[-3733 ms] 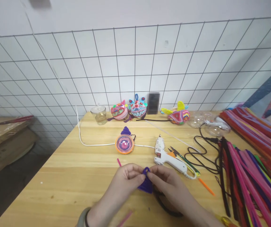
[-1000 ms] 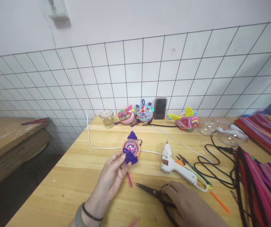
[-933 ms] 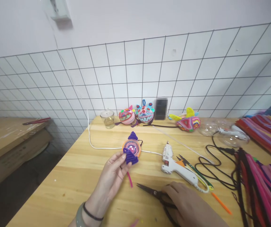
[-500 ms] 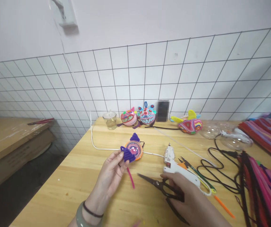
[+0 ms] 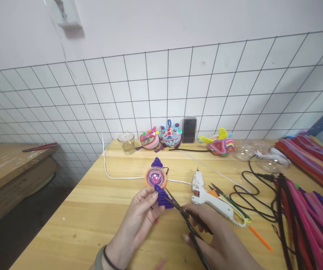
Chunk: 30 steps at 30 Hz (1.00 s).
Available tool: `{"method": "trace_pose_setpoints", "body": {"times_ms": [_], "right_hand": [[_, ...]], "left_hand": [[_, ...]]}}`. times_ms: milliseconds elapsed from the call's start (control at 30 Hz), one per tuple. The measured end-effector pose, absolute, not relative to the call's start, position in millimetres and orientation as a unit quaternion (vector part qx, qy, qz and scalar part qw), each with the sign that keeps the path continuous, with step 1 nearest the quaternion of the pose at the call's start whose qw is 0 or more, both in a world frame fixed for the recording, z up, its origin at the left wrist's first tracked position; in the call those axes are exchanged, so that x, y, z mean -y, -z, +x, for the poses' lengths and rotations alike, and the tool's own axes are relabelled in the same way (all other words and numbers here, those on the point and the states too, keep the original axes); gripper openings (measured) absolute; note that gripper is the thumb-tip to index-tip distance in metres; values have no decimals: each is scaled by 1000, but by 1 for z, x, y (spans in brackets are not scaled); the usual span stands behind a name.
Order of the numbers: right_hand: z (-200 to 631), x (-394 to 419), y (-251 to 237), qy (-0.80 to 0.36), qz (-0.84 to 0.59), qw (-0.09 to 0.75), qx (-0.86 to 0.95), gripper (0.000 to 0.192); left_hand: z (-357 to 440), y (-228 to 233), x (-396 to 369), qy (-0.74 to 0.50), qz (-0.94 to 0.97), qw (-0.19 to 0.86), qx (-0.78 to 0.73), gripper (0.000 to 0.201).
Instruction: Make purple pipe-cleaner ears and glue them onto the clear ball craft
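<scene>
My left hand (image 5: 138, 212) pinches a purple piece made of ridged pipe cleaner (image 5: 165, 200) between thumb and fingers. A pink pipe cleaner end (image 5: 156, 221) pokes out below those fingers. Black-handled scissors (image 5: 184, 213) are in my right hand (image 5: 216, 234), their blades parted and reaching the purple piece; whether they touch it I cannot tell. Just beyond lies a round orange-rimmed disc with pink and purple rings (image 5: 155, 177). A second purple triangular piece (image 5: 157, 162) is at its far edge; whether it is attached is unclear.
A white glue gun (image 5: 209, 197) lies right of centre, beside pliers (image 5: 229, 204) and a coiled black cord (image 5: 251, 198). Pipe cleaner bundles (image 5: 304, 213) fill the right side. Colourful fish-like crafts (image 5: 171, 137), a lidded glass jar (image 5: 126, 143) and clear plastic shells (image 5: 274, 161) stand along the wall.
The scissors have come left and up to the purple piece, and their blades have opened. My left hand has shifted the purple piece slightly right and down, off the disc.
</scene>
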State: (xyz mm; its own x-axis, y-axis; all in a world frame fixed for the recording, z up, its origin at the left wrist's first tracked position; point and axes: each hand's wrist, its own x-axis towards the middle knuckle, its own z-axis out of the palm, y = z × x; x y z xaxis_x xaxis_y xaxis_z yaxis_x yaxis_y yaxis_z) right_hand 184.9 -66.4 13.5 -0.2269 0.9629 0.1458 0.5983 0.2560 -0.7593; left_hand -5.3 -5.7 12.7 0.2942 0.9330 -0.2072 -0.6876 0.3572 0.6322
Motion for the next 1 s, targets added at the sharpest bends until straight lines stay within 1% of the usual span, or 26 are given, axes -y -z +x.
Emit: {"method": "trace_pose_setpoints", "body": {"times_ms": [300, 567, 800, 1000], "right_hand": [[182, 68, -17, -306, -554, 292, 717, 28], [178, 70, -16, -322, -543, 299, 715, 28], [176, 69, -18, -339, -501, 307, 734, 25], [175, 70, -16, -325, -497, 301, 746, 24]], "left_hand": [[-1, -13, 7, -521, 218, 772, -292, 22], [0, -11, 7, -539, 181, 765, -303, 27], [1, -13, 7, -544, 173, 763, -305, 27], [3, -12, 8, -556, 155, 751, -320, 23]]}}
